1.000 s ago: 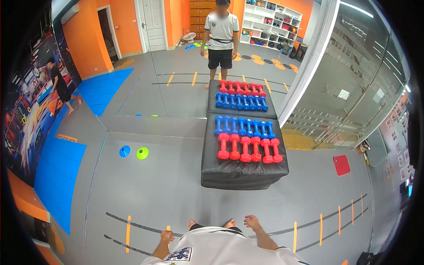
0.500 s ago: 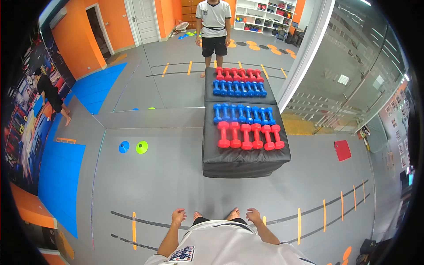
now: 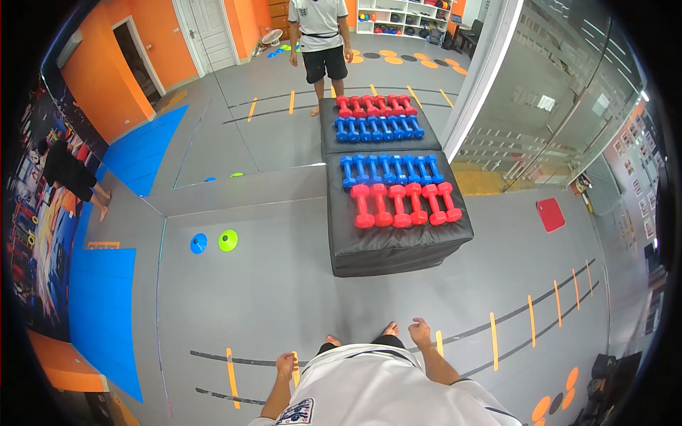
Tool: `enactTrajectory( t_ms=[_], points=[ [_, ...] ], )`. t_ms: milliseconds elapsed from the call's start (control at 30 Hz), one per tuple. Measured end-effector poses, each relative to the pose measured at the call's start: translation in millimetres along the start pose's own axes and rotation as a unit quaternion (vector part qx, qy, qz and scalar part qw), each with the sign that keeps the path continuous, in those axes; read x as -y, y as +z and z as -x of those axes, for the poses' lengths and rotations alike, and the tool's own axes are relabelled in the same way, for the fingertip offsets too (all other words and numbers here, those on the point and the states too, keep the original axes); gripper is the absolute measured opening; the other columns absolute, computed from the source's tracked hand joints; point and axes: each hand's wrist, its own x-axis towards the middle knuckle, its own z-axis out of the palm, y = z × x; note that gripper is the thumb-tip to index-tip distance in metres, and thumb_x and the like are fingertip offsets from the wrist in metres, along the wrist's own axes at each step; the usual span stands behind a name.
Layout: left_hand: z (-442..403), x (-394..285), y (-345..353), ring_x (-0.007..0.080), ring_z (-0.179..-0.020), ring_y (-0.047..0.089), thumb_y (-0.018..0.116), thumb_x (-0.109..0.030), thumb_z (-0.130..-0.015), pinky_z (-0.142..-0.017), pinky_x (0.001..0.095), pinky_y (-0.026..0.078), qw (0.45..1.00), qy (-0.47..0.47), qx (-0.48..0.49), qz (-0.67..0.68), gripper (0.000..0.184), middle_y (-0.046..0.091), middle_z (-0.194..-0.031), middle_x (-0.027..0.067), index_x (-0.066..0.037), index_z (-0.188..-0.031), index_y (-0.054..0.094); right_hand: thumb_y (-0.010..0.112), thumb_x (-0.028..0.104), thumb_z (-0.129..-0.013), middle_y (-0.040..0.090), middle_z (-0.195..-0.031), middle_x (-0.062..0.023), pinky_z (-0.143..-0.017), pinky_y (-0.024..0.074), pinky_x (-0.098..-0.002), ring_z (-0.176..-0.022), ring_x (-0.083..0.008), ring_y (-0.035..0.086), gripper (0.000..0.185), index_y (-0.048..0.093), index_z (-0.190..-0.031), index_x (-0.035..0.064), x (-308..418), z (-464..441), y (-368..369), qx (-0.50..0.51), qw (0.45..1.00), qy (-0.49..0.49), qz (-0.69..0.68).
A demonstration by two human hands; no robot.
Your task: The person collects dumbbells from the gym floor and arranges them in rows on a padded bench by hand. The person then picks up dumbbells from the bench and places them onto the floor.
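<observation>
My left hand (image 3: 285,365) hangs at my left side above the floor, fingers loosely bent, holding nothing. Held a little out to the right, my right hand (image 3: 420,332) is empty too, with thumb and fingers apart. Neither hand touches anything. In front of me, beyond both hands, stands a black padded box (image 3: 398,257). On its top lies a row of red dumbbells (image 3: 399,206) on the near side. Behind them is a row of blue dumbbells (image 3: 387,170).
A mirror (image 3: 249,181) behind the box reflects it and me. A blue cone (image 3: 199,243) and a green cone (image 3: 228,241) lie on the floor to the left. Blue mats (image 3: 103,312), a person in black (image 3: 67,170), and a red square pad (image 3: 550,215) are farther out.
The view has turned and tilted slightly. My right hand has come up and forward, while my left has dropped back. The dumbbells keep their places on the box.
</observation>
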Motion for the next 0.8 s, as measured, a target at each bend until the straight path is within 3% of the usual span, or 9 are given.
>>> enactTrajectory(
  t_ms=[33,333,500,633,800],
  points=[
    [-2,-14,-2,0.0224,-0.070,0.068,0.055,-0.012,-0.089,-0.055,0.0336,0.056,1.000,0.019,0.009,0.000,0.025,0.066,-0.092,0.0109,-0.003,-0.112,0.061,0.066,0.013,-0.075,0.070,-0.091,-0.0136,-0.082,0.0533,-0.0387,-0.089,-0.0272,0.068,0.041,0.060,-0.115,0.0041,10,1,1,0.000,0.999,0.004,-0.033],
    [-42,-200,53,0.0206,-0.086,0.066,0.053,-0.015,-0.094,-0.072,0.0328,0.054,0.980,0.146,0.126,-0.055,0.028,0.065,-0.105,0.0116,-0.004,-0.119,0.058,0.066,0.014,-0.079,0.064,-0.112,-0.0158,-0.083,0.0529,-0.0365,-0.094,-0.0251,0.066,0.053,0.049,-0.128,0.0055,111,-46,14,-0.006,0.990,-0.037,-0.137],
    [-56,-289,123,0.0174,-0.089,0.065,0.058,-0.016,-0.092,-0.074,0.0304,0.052,0.951,0.192,0.233,-0.066,0.034,0.064,-0.107,0.0079,-0.007,-0.125,0.054,0.068,0.014,-0.077,0.062,-0.114,-0.0169,-0.084,0.0526,-0.0391,-0.097,-0.0269,0.065,0.061,0.044,-0.132,0.0085,156,-94,13,-0.026,0.984,-0.033,-0.173],
    [-58,-352,162,0.0204,-0.099,0.063,0.056,-0.017,-0.095,-0.081,0.0325,0.051,0.926,0.198,0.302,-0.111,0.048,0.060,-0.117,0.0121,-0.007,-0.139,0.039,0.069,0.014,-0.076,0.062,-0.114,-0.0156,-0.084,0.0521,-0.0388,-0.097,-0.0265,0.064,0.062,0.045,-0.134,0.0117,186,-160,23,-0.032,0.982,-0.039,-0.181],
    [-82,-421,185,0.0208,-0.100,0.063,0.056,-0.017,-0.095,-0.082,0.0331,0.051,0.932,0.177,0.292,-0.125,0.049,0.060,-0.117,0.0122,-0.007,-0.139,0.038,0.070,0.014,-0.072,0.062,-0.110,-0.0163,-0.087,0.0503,-0.0385,-0.098,-0.0283,0.062,0.055,0.055,-0.126,0.0126,227,-238,25,-0.049,0.983,-0.063,-0.167]
  ],
)
